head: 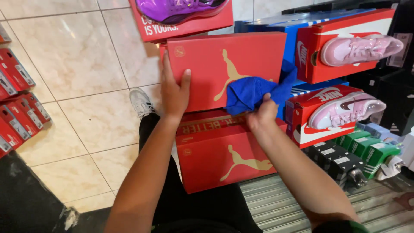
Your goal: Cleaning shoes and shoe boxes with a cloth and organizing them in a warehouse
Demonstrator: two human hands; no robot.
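My left hand [174,91] lies flat, unclenched, on the red cardboard shoe box [224,64]. My right hand [261,115] grips a crumpled blue cloth [250,92] pressed against its lid

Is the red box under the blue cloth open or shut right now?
Shut. The red shoebox shows an unbroken lid face, the left hand steadying its edge while the right hand presses the bunched blue cloth on it.

Red shoebox [207,64] atop stack; blue cloth [254,92] on lid
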